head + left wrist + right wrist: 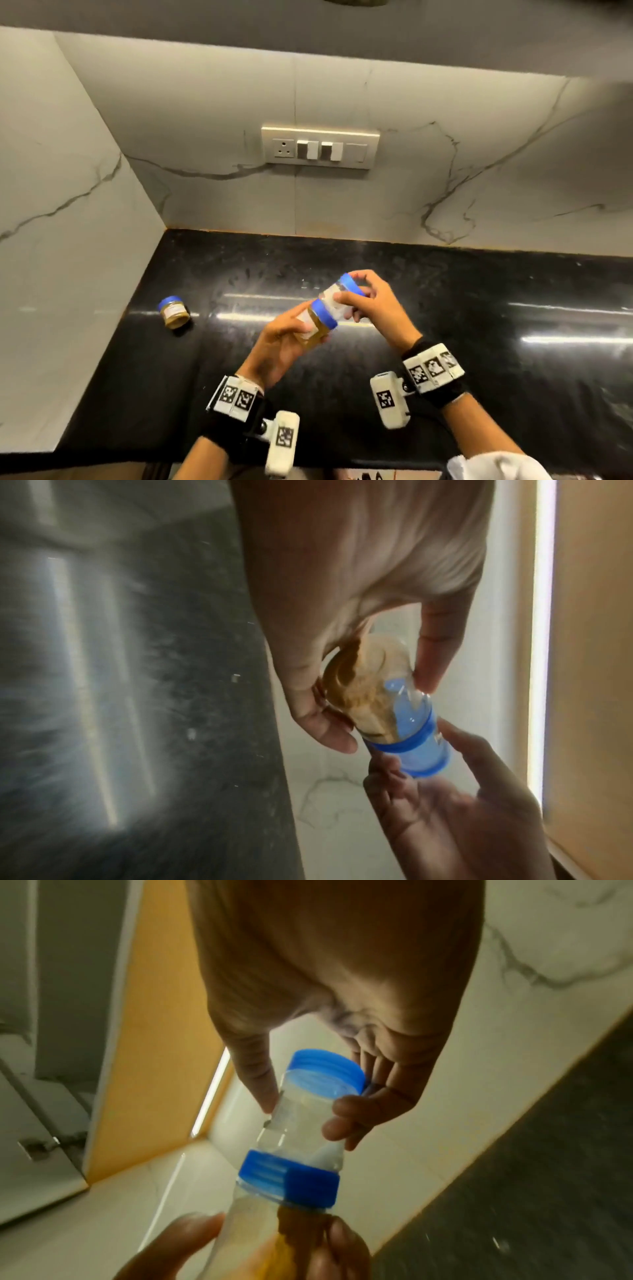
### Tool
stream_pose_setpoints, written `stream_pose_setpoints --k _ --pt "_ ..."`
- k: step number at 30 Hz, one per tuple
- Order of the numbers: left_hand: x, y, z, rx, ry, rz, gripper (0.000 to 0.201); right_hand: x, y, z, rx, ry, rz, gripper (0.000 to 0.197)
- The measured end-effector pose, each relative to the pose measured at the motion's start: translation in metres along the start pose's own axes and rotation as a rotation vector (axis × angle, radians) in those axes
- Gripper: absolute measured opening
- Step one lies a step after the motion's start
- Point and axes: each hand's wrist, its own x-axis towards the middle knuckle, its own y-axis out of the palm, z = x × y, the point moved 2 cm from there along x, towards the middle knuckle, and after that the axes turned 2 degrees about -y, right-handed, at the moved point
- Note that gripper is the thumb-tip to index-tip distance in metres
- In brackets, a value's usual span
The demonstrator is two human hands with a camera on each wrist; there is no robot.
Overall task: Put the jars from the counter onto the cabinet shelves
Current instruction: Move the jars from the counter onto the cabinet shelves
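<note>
With the left hand [279, 339] gripping the blue-lidded clear plastic jar of yellow-brown paste [317, 325] and the right hand [371, 301] gripping the blue-lidded clear jar of whitish contents [342, 294] stacked on it above the glossy black tabletop [479, 325], both grips should probably stay firm and aligned.

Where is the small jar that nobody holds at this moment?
In the head view, the small blue-lidded jar lies tilted on the black counter, far left near the side wall, apart from both hands.
</note>
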Motion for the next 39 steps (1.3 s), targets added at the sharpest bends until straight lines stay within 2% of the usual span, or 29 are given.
stream_pose_setpoints --k 4,8,10,13,17,21,26,29,33,37,39 --pt "0.0 0.065 -0.019 0.231 -0.024 0.101 0.079 -0.033 -0.037 0.07 -0.082 -0.167 0.029 0.04" --pt "-0.006 0.121 -0.03 0.345 -0.007 0.27 0.066 -0.063 -0.073 0.13 -0.191 -0.294 -0.022 0.045" --pt "-0.01 0.143 -0.035 0.4 0.045 0.34 0.063 -0.08 -0.09 0.162 -0.246 -0.346 -0.07 0.045" --pt "-0.017 0.171 -0.053 0.456 0.225 0.366 0.064 -0.102 -0.117 0.208 -0.326 -0.401 -0.174 0.044" --pt "-0.029 0.211 -0.101 0.543 0.512 0.325 0.051 -0.12 -0.154 0.26 -0.463 -0.485 -0.299 0.04" --pt "-0.041 0.259 -0.163 0.705 0.802 0.194 0.048 -0.133 -0.178 0.304 -0.576 -0.522 -0.377 0.041" --pt "-0.029 0.324 -0.239 0.967 1.027 0.131 0.049 -0.131 -0.205 0.37 -0.663 -0.603 -0.474 0.048" --pt "-0.004 0.359 -0.278 1.154 1.032 -0.001 0.048 -0.101 -0.22 0.409 -0.779 -0.547 -0.52 0.058" --pt "0.045 0.402 -0.328 1.316 0.939 -0.162 0.048 -0.05 -0.232 0.461 -0.954 -0.434 -0.537 0.046" --pt "0.083 0.444 -0.352 1.525 0.795 -0.18 0.066 -0.001 -0.242 0.485 -1.237 -0.215 -0.553 0.041" --pt "0.103 0.461 -0.361 1.63 0.767 -0.183 0.062 0.013 -0.252 0.484 -1.382 -0.184 -0.597 0.036"
